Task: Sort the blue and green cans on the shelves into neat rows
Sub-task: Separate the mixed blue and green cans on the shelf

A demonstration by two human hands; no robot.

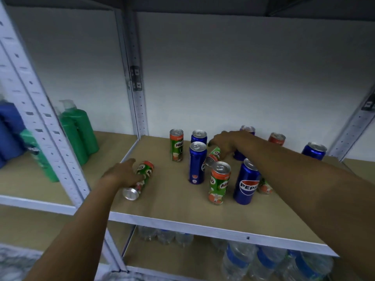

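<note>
Blue and green cans stand scattered on the brown shelf board [162,199]. My left hand [121,173] grips a green can [145,172] that lies on its side near the shelf's left edge. My right hand [227,142] reaches in over a tilted green can [214,155] and curls round its far end. Upright near it are a green can [176,146], two blue cans [198,136] [197,163], a front green can [219,183] and a blue Pepsi can [246,182]. Further cans [277,138] [314,151] stand at the back right; my forearm partly hides a green one [264,187].
A white perforated upright [40,118] divides this bay from the left one, where green pump bottles [79,130] and blue packs [8,130] stand. Another post [136,88] runs up at the back. Water bottles [253,262] fill the shelf below.
</note>
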